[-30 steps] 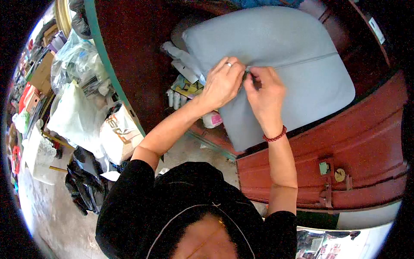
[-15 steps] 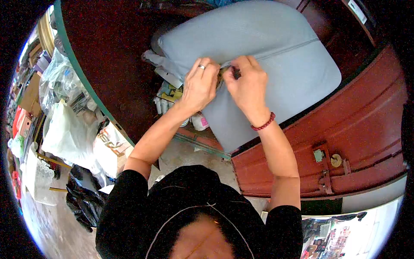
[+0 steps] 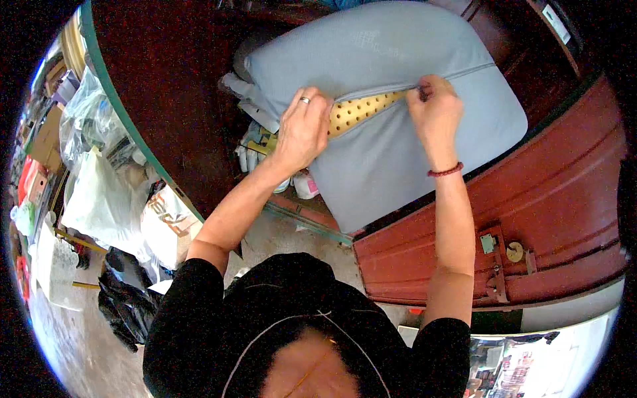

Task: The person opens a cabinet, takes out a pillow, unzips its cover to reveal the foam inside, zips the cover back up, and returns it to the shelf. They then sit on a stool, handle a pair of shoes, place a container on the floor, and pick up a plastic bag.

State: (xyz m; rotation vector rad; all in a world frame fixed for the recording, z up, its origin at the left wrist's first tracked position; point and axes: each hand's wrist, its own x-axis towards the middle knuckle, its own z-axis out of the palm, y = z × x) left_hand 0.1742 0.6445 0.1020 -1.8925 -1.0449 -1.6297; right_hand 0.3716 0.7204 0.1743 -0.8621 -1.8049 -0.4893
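Your right hand (image 3: 434, 114) slides rightward in frame, pinching the seam (image 3: 472, 70); left hand (image 3: 302, 129) grips the cover (image 3: 378, 182). Soft, probably light foam (image 3: 361, 111): hold fabric edges.

Looks unevenly lit. Falls soft and mid-bright on grey cover (image 3: 391, 179), sinks to near-black on dark brown panel (image 3: 159, 86). Flares white at lower right and along left rim, with bluish fringing. Nearly washes out pale bags (image 3: 99, 202). Bows edges strongly, fisheye-style; drops to black in corners, speckled with coloured noise. Renders holes in yellow foam (image 3: 361, 113) distinctly.
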